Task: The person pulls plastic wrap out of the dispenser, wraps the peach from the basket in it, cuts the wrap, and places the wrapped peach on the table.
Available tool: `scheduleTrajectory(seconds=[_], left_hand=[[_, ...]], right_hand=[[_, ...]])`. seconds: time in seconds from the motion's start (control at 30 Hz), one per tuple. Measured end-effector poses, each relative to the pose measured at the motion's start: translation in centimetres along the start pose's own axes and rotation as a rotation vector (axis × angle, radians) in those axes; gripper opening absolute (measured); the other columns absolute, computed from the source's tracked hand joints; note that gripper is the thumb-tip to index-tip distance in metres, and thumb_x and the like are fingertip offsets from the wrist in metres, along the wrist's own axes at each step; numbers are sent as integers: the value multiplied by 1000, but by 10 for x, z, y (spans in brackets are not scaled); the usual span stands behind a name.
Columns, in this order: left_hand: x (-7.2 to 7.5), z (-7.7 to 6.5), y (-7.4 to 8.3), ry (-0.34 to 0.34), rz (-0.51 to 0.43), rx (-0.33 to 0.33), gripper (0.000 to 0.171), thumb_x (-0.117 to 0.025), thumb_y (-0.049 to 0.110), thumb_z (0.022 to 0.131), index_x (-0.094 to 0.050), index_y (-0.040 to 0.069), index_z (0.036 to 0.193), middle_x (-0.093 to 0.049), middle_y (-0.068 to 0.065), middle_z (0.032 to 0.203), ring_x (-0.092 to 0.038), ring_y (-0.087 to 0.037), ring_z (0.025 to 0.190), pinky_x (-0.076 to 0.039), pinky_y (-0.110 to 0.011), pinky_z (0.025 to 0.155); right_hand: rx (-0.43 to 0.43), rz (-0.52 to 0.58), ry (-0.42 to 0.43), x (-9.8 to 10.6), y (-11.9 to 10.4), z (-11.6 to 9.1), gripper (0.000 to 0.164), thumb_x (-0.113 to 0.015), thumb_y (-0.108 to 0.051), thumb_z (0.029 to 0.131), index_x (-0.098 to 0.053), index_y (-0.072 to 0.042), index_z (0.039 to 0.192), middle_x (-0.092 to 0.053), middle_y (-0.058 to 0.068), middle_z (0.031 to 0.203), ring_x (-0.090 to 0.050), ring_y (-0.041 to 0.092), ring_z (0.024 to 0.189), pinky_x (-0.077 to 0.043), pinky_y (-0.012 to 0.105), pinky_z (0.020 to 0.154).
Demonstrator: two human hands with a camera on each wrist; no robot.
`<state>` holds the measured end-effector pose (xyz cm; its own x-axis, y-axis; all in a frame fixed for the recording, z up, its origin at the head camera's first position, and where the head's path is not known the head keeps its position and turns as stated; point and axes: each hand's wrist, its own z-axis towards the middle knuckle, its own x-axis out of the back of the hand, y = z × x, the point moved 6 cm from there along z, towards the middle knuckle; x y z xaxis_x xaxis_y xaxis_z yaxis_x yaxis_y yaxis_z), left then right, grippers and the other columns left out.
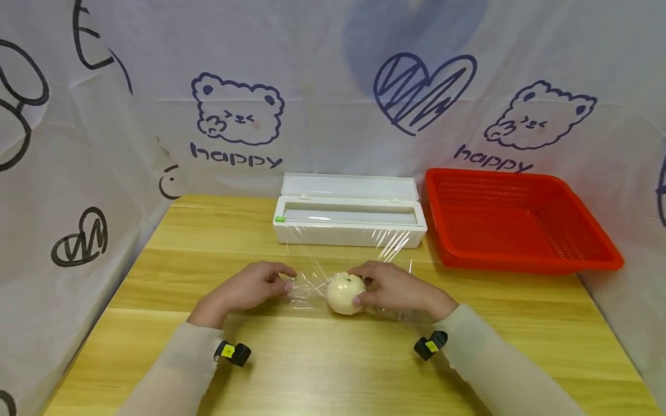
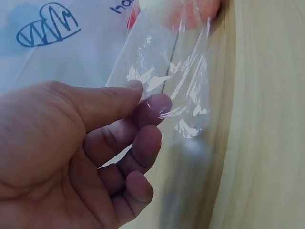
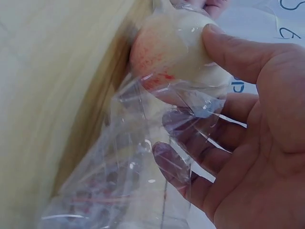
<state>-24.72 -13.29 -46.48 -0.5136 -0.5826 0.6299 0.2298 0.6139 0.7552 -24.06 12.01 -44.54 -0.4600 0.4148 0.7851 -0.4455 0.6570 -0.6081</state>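
Note:
A pale round fruit (image 1: pixel 344 293) with a red-speckled blush on one side sits in clear plastic wrap (image 1: pixel 307 292), low over the middle of the table. My right hand (image 1: pixel 400 289) holds the fruit from the right, thumb on its near side and fingers behind, with film bunched over the fingers (image 3: pixel 178 162). On the left, my left hand (image 1: pixel 250 287) pinches the edge of the wrap (image 2: pixel 186 95) between thumb and index finger, its other fingers curled loosely below. The film stretches from the fruit back to a white dispenser box (image 1: pixel 350 234).
The dispenser's lid (image 1: pixel 348 186) stands raised, and a roll of film (image 1: pixel 351 216) lies inside, with a green slider (image 1: pixel 280 219) at its left end. A red plastic basket (image 1: pixel 520 263) stands at the back right. A printed cloth (image 1: pixel 328 86) hangs behind the wooden table (image 1: pixel 322 370).

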Motion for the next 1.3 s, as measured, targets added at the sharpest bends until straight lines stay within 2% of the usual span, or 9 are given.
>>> scheduleTrajectory(seconds=[0.17,0.27,0.37,0.43,0.53,0.63,0.73,0.97,1.3], left_hand=[[13,-5,-6,62,114,54,32,-55,18,97,-58,10,128,-68,-2,86,-59,-19,75,-48,-35,68],[24,-7,12,230,300,24,29,-55,15,96,-60,9,124,-68,-2,88,-56,-17,74,-48,-34,67],[19,-8,49,411,467,-148,27,-63,15,92,-64,9,118,-69,-4,97,-57,-19,83,-51,-37,74],[3,-6,76,450,540,-308,29,-69,17,88,-65,9,116,-68,-5,106,-57,-22,96,-50,-41,84],[-29,3,98,378,606,-469,47,-75,27,83,-60,13,125,-62,-6,120,-51,-24,114,-46,-46,96],[-54,15,100,297,645,-486,71,-79,35,79,-48,16,140,-54,-6,126,-45,-25,121,-42,-47,100],[-65,24,93,273,646,-467,88,-82,38,74,-38,18,147,-51,-5,127,-44,-24,120,-42,-46,101],[-64,38,86,267,638,-465,83,-84,39,71,-43,18,141,-53,-4,127,-49,-22,115,-48,-45,93],[-53,50,80,163,478,-355,74,-82,41,74,-50,16,137,-56,-4,127,-53,-20,111,-47,-42,96]], right_hand=[[-12,-23,-22,2,3,5,57,-73,-41,84,-56,-17,133,-62,-5,116,-56,14,98,-49,35,89],[-38,-29,-33,4,6,6,57,-72,-40,84,-56,-17,134,-61,-3,120,-55,15,100,-48,37,92],[-80,-17,-50,5,10,7,56,-71,-41,84,-56,-19,134,-60,-4,121,-54,15,101,-46,38,94],[-102,2,-59,6,12,8,55,-71,-42,84,-56,-20,133,-59,-6,119,-53,16,100,-46,38,94],[-108,9,-59,7,14,9,52,-70,-43,84,-58,-23,131,-60,-7,115,-54,17,98,-47,38,91],[-95,-2,-59,7,15,10,46,-70,-43,85,-61,-27,127,-59,-8,111,-54,16,96,-47,37,88],[-56,-37,-53,6,14,13,44,-68,-44,86,-62,-26,125,-56,-6,107,-52,16,93,-46,36,85],[-12,-187,29,11,9,8,53,-64,-48,88,-60,-17,130,-53,-3,106,-49,15,92,-45,34,81],[77,-354,335,17,-2,-11,47,-67,-45,86,-59,-17,123,-57,-2,120,-49,18,113,-44,44,99]])
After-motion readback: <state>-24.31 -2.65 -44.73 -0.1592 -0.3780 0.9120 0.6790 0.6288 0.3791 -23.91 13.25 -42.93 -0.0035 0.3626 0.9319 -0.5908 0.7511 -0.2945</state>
